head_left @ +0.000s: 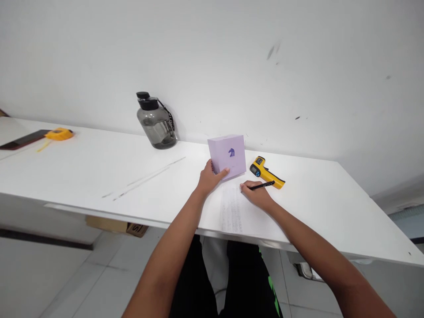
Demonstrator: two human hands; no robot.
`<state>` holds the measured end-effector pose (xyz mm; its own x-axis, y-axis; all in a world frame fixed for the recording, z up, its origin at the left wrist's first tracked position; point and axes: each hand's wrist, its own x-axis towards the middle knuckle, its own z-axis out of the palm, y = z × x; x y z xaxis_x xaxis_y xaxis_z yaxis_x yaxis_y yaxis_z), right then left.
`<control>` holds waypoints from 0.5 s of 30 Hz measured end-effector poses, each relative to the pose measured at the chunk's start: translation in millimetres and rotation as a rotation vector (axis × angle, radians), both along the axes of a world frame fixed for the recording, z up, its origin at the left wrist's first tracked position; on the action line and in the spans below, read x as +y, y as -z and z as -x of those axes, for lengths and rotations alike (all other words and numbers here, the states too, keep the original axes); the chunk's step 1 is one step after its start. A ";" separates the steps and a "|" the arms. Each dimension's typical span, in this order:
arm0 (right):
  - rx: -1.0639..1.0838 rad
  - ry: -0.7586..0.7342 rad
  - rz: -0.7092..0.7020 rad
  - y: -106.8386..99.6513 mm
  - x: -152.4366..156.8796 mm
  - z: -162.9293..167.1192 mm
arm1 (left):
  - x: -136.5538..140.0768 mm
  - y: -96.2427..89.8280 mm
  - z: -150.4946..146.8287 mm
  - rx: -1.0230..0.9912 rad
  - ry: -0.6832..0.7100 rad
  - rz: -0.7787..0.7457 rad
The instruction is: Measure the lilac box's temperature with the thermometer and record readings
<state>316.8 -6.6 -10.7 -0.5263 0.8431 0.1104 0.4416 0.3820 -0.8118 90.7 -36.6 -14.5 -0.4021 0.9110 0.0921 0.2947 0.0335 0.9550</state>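
Observation:
My left hand (211,177) grips the lower left edge of a light purple box (233,161) with a dark horse-head mark on its front. The thumb lies across that face, and the box is slightly tilted. In my right hand (256,193) is a black pen (263,185), its tip end near the top of a sheet of paper (232,214). Rows of handwriting cover the paper's left part; my right hand and forearm hide some of its right side. Just beyond the right hand lies a yellow infrared thermometer (265,171) with a small display.
A grey see-through water bottle (156,126) with a black cap stands against the wall. Far left, a yellow tape measure (59,134) sits by a dark flat object (24,140). Dark streaks mark the white table (99,163). Below it is a cardboard box (115,224).

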 end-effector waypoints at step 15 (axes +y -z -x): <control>0.057 0.020 0.076 -2.5 0.8 -1.6 | -1.4 -2.4 -1.6 0.011 -0.007 -0.001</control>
<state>318.4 -5.8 -8.2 -0.5041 0.8604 0.0748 0.4005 0.3096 -0.8624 92.2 -37.9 -12.2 -0.4073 0.9080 0.0980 0.3052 0.0343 0.9517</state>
